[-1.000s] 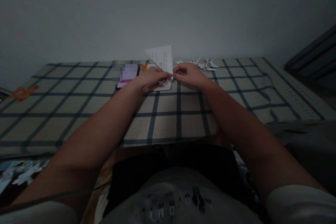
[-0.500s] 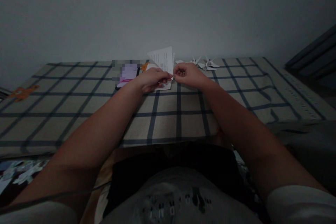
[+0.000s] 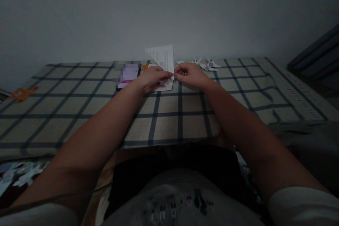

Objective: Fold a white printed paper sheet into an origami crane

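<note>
A folded sheet of printed paper (image 3: 165,56) stands up between my hands, its pointed flap leaning left. My left hand (image 3: 155,79) pinches its lower edge between thumb and fingers. From the other side my right hand (image 3: 189,73) closes its thumb and forefinger on the paper's lower right corner, so the fingertips of both hands almost meet. Below and behind the left hand lies a white paper stack or booklet (image 3: 168,86), partly covered by that hand.
A phone (image 3: 129,76) with a lit screen lies left of my hands. Several folded paper figures (image 3: 210,64) sit to the right, near the wall. The checked cloth (image 3: 166,127) covers the table. Paper scraps (image 3: 23,174) lie below at the left.
The paper's upper flap has tilted a little further left and risen slightly. Both hands keep nearly the same place, with fingertips a bit closer together.
</note>
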The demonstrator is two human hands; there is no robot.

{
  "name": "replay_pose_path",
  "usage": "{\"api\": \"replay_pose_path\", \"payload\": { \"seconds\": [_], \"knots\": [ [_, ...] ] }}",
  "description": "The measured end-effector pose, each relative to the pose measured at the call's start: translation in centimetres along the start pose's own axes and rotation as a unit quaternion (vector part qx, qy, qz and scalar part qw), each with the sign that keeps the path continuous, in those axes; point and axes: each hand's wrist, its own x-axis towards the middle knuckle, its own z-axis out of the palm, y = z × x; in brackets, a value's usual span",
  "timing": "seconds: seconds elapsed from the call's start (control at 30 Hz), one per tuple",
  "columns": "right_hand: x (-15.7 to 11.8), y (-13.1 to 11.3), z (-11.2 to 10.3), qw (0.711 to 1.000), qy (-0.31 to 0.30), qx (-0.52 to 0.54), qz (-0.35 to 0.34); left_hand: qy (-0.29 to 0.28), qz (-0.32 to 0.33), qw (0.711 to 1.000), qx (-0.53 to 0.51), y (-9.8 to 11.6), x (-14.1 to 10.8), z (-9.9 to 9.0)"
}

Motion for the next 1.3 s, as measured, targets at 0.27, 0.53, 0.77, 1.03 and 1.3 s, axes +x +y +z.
{"api": "replay_pose_path", "payload": {
  "seconds": [0.27, 0.53, 0.77, 1.03, 1.3],
  "knots": [
    [0.1, -0.1, -0.1, 1.0, -0.005, -0.004, 0.013, 0.012, 0.001, 1.0, 0.019, 0.5, -0.5, 0.4],
    [-0.2, -0.4, 0.0, 0.999, 0.002, -0.042, -0.021, -0.011, -0.026, 0.999, -0.016, 0.1, -0.2, 0.2],
    [-0.2, -0.3, -0.1, 0.999, 0.0, -0.044, -0.013, -0.01, -0.021, 1.0, -0.009, -0.1, -0.1, 0.2],
    [-0.1, 0.1, 0.0, 0.999, 0.009, -0.027, -0.016, 0.038, 0.009, 0.999, 0.035, 0.2, -0.2, 0.2],
    [0.3, 0.6, 0.0, 1.0, 0.019, 0.004, -0.008, 0.04, 0.037, 0.997, 0.057, -0.3, 0.5, -0.1]
  ]
}}
